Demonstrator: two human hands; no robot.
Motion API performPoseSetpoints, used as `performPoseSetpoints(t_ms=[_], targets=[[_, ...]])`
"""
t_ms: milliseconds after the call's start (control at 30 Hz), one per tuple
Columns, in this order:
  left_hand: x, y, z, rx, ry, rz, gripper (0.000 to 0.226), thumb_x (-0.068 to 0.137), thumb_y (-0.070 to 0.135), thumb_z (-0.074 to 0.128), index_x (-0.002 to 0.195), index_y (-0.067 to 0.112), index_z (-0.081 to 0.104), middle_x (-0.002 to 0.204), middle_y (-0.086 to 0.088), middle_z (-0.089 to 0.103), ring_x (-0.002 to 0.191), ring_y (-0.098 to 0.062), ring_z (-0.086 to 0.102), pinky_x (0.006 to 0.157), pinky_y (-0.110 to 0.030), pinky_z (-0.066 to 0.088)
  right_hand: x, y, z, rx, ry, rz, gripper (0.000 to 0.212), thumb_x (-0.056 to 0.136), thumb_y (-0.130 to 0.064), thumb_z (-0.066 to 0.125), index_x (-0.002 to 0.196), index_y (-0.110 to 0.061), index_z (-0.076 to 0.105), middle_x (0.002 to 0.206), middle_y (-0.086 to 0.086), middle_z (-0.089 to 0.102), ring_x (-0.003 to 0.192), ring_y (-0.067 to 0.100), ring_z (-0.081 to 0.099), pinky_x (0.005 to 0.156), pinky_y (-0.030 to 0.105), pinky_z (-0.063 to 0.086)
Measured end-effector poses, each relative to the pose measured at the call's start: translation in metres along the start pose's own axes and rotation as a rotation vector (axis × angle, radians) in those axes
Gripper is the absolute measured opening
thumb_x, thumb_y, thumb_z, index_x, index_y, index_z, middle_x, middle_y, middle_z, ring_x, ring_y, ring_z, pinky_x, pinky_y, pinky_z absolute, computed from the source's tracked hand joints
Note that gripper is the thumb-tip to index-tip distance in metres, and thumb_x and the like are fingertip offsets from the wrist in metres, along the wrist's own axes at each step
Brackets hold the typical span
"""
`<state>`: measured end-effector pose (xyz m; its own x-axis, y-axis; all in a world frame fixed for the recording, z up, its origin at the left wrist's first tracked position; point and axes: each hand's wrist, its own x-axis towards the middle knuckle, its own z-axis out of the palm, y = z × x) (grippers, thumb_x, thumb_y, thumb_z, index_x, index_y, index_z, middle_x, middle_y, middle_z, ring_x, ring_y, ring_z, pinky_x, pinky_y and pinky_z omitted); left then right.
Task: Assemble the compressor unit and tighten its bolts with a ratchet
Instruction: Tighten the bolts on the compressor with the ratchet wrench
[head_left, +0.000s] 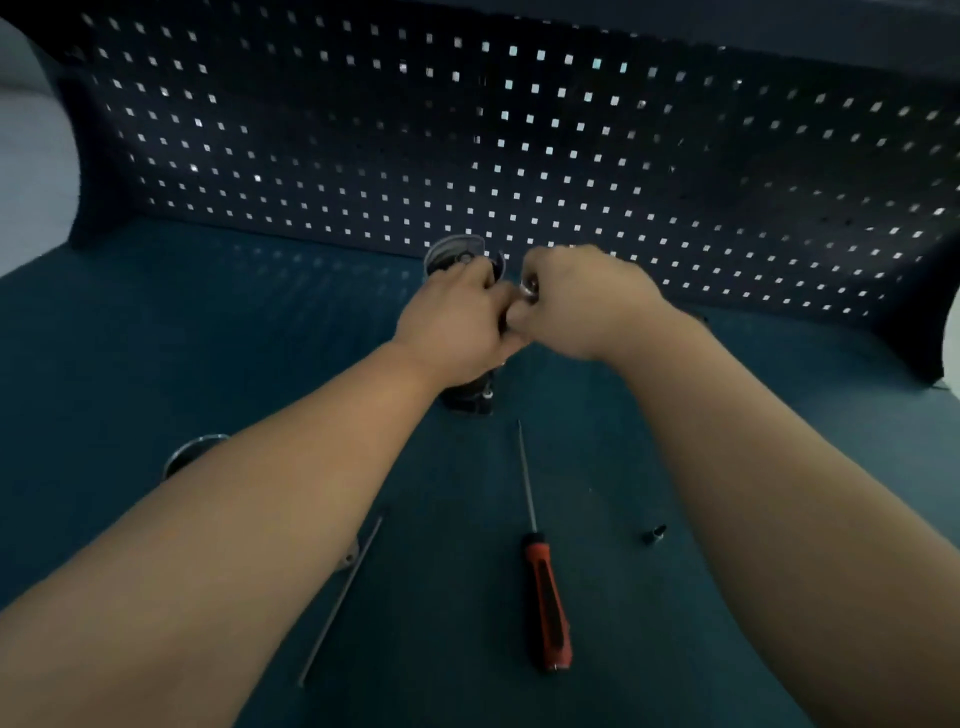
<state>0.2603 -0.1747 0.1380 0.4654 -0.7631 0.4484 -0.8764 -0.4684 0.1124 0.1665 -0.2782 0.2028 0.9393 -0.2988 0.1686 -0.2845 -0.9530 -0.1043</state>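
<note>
A dark cylindrical compressor unit (457, 254) stands upright on the blue bench, near the pegboard. My left hand (452, 325) grips its body from the near side and hides most of it; the silvery top rim and the base (470, 397) show. My right hand (576, 301) is curled at the unit's upper right edge and pinches a small shiny metal piece (529, 287), which looks like a bolt or a tool head. The two hands touch each other there.
On the bench lie a red-and-black screwdriver (545, 597), a thin metal rod (340, 603), a small dark socket or bolt (654, 534) and a round metal part (195, 449) half hidden by my left forearm. A perforated pegboard (519, 130) closes the back.
</note>
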Motion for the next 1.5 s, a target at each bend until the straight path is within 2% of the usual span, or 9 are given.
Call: performPoseSetpoints(t_ms=[167, 300, 433, 667, 867, 967, 1133, 1267, 1500], targets=[[-0.04, 0.029, 0.002, 0.05, 0.115, -0.006, 0.067, 0.073, 0.075, 0.031, 0.098, 0.022, 0.063, 0.09, 0.001, 0.038, 0.081, -0.019, 0.041, 0.065, -0.033, 0.033, -0.062, 0.006, 0.016, 0.082, 0.211, -0.017, 0.019, 0.07, -0.042, 0.052, 0.075, -0.024, 0.055, 0.07, -0.006, 0.054, 0.064, 0.017, 0.053, 0.057, 0.027, 0.036], [-0.073, 0.057, -0.024, 0.023, 0.164, 0.0, 0.053, 0.068, 0.076, 0.029, 0.081, 0.031, 0.053, 0.083, 0.005, 0.036, 0.08, -0.019, 0.043, 0.062, -0.033, 0.035, -0.113, -0.011, 0.0, 0.135, 0.237, -0.031, 0.016, 0.073, -0.038, 0.054, 0.068, -0.023, 0.056, 0.064, -0.005, 0.055, 0.058, 0.015, 0.052, 0.049, 0.024, 0.034], [-0.107, 0.069, -0.03, 0.028, 0.132, 0.026, 0.061, 0.073, 0.08, 0.032, 0.1, 0.035, 0.062, 0.087, 0.006, 0.039, 0.085, -0.018, 0.046, 0.062, -0.032, 0.037, -0.142, -0.028, -0.013, 0.052, 0.149, -0.021, 0.025, 0.077, -0.034, 0.054, 0.061, -0.015, 0.055, 0.059, 0.0, 0.054, 0.052, 0.017, 0.049, 0.048, 0.025, 0.032], [-0.122, 0.075, -0.039, 0.004, 0.131, 0.07, 0.066, 0.069, 0.085, 0.033, 0.099, 0.035, 0.062, 0.082, 0.011, 0.034, 0.084, -0.015, 0.042, 0.064, -0.03, 0.03, -0.163, -0.039, -0.019, 0.075, 0.094, 0.003, 0.029, 0.079, -0.031, 0.055, 0.064, -0.007, 0.058, 0.057, 0.005, 0.051, 0.05, 0.019, 0.042, 0.046, 0.025, 0.031], [-0.123, 0.075, -0.034, -0.065, 0.177, 0.057, 0.046, 0.079, 0.077, 0.046, 0.089, 0.032, 0.051, 0.077, 0.013, 0.032, 0.075, -0.013, 0.04, 0.052, -0.021, 0.021, -0.153, -0.045, -0.017, 0.09, 0.092, -0.014, 0.028, 0.078, -0.032, 0.055, 0.076, -0.006, 0.064, 0.064, 0.006, 0.057, 0.054, 0.018, 0.045, 0.048, 0.027, 0.034], [-0.122, 0.071, -0.032, -0.062, 0.177, 0.075, 0.049, 0.082, 0.073, 0.041, 0.096, 0.03, 0.059, 0.08, 0.011, 0.033, 0.08, -0.012, 0.039, 0.054, -0.023, 0.023, -0.15, -0.045, -0.016, 0.064, 0.09, -0.027, 0.026, 0.076, -0.033, 0.055, 0.073, -0.008, 0.063, 0.057, 0.003, 0.054, 0.052, 0.018, 0.045, 0.048, 0.027, 0.034], [-0.123, 0.071, -0.029, -0.047, 0.182, 0.09, 0.049, 0.081, 0.068, 0.037, 0.099, 0.029, 0.06, 0.088, 0.009, 0.037, 0.085, -0.009, 0.034, 0.077, -0.03, 0.029, -0.149, -0.037, -0.013, 0.101, 0.068, -0.029, 0.024, 0.073, -0.032, 0.057, 0.07, -0.009, 0.063, 0.055, 0.004, 0.054, 0.049, 0.017, 0.042, 0.045, 0.026, 0.034], [-0.124, 0.071, -0.03, -0.066, 0.204, 0.031, 0.036, 0.076, 0.067, 0.046, 0.087, 0.033, 0.041, 0.09, 0.011, 0.038, 0.083, -0.008, 0.034, 0.074, -0.03, 0.029, -0.148, -0.039, -0.009, 0.046, 0.028, -0.022, 0.02, 0.073, -0.031, 0.059, 0.063, -0.014, 0.057, 0.056, 0.002, 0.054, 0.052, 0.018, 0.045, 0.047, 0.027, 0.035], [-0.123, 0.074, -0.026, 0.006, 0.238, 0.01, 0.055, 0.074, 0.076, 0.041, 0.097, 0.029, 0.056, 0.089, 0.011, 0.038, 0.083, -0.008, 0.033, 0.072, -0.03, 0.028, -0.147, -0.028, -0.013, 0.093, 0.075, -0.014, 0.018, 0.074, -0.031, 0.056, 0.066, -0.016, 0.062, 0.062, 0.008, 0.059, 0.051, 0.019, 0.045, 0.048, 0.03, 0.039]])
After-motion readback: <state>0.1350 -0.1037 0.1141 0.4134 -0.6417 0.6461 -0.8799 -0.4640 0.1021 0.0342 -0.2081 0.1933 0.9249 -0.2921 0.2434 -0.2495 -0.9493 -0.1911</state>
